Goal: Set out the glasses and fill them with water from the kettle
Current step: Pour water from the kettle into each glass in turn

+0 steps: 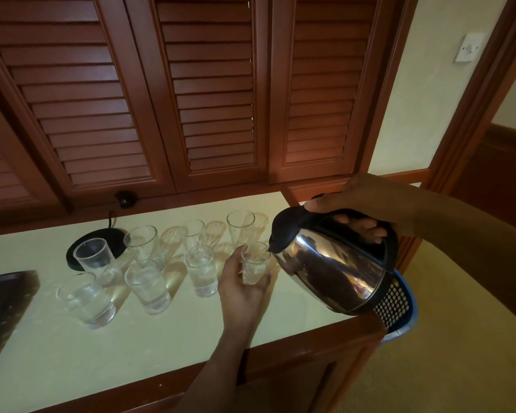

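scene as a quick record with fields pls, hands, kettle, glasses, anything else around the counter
left grip: wraps the front right glass, which holds some water
right grip: holds the kettle by its handle, tilted, spout at that glass's rim
glasses: eight on the counter, two rows of four
water: in the three other front glasses; back row looks empty
kettle base: black, behind the left glasses
other: dark tray at left edge; blue basket past the counter's right end

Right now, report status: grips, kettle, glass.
Left grip holds glass. Right grip tilts kettle, spout at glass rim. Three glasses alongside hold water. Nothing in the way.
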Demonstrator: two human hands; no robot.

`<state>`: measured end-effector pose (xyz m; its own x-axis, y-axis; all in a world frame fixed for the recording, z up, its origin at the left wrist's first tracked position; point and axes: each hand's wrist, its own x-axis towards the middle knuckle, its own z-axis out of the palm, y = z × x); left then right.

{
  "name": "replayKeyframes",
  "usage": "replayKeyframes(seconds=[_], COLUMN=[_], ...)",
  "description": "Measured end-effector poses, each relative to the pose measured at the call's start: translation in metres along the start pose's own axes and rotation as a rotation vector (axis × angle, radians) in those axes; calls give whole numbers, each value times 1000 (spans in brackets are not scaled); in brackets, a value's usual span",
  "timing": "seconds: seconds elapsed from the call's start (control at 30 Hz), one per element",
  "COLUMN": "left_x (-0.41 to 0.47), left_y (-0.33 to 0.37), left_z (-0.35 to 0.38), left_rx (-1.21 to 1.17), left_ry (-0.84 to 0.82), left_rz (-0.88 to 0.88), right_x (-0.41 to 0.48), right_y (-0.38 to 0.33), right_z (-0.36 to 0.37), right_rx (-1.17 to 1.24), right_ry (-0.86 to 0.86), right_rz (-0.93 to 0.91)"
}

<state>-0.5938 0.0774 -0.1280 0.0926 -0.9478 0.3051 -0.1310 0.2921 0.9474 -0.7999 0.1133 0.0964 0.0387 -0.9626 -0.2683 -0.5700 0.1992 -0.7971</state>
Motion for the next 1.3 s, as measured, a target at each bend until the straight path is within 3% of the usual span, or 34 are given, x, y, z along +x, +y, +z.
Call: replayKeyframes(seconds=[0.93,1.3], left_x=[2,4], left_y=[-9,-11], left_z=[1,2], left_rx=[-9,47], left_ry=[-4,-16], left_rz=[-3,22], right_x=[-1,2], right_y=[19,84], right_z=[9,26], right_rx=[51,371], right_ry=[57,241], right_rz=[-59,-160])
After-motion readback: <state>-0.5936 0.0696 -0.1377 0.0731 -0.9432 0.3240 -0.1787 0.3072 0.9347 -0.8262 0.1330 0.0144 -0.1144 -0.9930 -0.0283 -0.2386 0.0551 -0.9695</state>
